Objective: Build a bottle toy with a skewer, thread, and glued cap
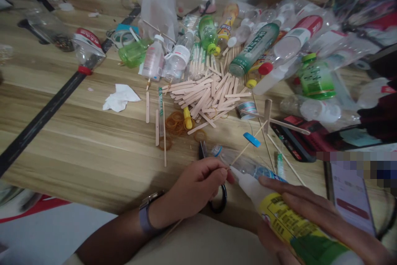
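Head view: left hand (200,182) pinching a wooden skewer (240,154), right hand (330,214) wrapped around a glue bottle (281,213).
The left fingers are nearly closed; the skewer slants toward one o'clock, a blue piece (252,139) on it and crossed craft sticks (267,111) at its far end. The bottle lies at four o'clock from the left hand, nozzle beside its fingertips; loose craft sticks (201,99) pile at twelve.

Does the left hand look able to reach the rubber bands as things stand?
Probably yes: the rubber bands lie just beyond the left hand, with nothing tall standing between. That hand pinches a thin stick, though, so it would likely need freeing first.
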Demonstrator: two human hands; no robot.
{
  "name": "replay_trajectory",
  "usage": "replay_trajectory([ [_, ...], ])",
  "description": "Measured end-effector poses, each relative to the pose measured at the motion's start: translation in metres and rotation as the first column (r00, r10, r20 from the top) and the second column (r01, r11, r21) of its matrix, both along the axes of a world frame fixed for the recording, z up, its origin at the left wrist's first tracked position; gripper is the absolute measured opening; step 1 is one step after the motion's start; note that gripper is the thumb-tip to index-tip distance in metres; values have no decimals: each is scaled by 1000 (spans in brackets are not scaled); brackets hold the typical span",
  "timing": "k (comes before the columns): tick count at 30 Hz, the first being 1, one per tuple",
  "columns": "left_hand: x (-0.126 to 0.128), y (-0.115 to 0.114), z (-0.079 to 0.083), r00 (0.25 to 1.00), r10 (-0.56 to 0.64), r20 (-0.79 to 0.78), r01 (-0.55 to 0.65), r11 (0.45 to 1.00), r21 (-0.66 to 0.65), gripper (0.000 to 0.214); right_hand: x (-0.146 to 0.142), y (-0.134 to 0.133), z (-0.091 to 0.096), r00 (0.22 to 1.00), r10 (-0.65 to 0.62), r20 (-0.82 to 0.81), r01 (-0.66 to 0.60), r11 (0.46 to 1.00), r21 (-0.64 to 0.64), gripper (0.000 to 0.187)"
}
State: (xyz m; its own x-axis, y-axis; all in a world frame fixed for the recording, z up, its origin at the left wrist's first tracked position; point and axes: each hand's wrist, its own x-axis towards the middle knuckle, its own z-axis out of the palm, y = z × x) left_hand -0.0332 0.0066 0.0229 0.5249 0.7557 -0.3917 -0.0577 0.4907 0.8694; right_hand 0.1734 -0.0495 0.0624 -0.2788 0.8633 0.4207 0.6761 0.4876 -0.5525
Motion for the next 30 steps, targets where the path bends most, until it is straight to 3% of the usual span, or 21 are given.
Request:
replay_trajectory([
  [2, 0, 0, -1, 1000, 0, -7, 0, 1000, 14, 25, 3, -1, -2, 998, 59, 14, -59, 998, 0, 46],
  [8, -1, 0, 0, 1000, -3, -10, 3, 1000, 6, 29, 0, -3, -4, 999, 53, 5, -53, 999, 7, 41],
  [14, -1, 0, -1, 1000, 0, -18, 0, 1000, -2, 30, -11, -9, -13, 968, -185, -172, 199, 977, 72, 31],
  [16, -1, 0, -3, 1000, 9, -13, -9, 1000, -19, 30, -12, -10, -14, 965, -201, -170, 221, 969, 109, 32],
  [24, 0, 0, -2, 1000, 25, -5, -25, 999, -38, 27, -22, -7, -18, 963, -197, -186, 217, 971, 95, 23],
  [30, 1, 0, 0, 1000, 27, -1, -27, 999, -47, 29, -26, -9, -18, 990, -91, -112, 101, 991, 89, 18],
])
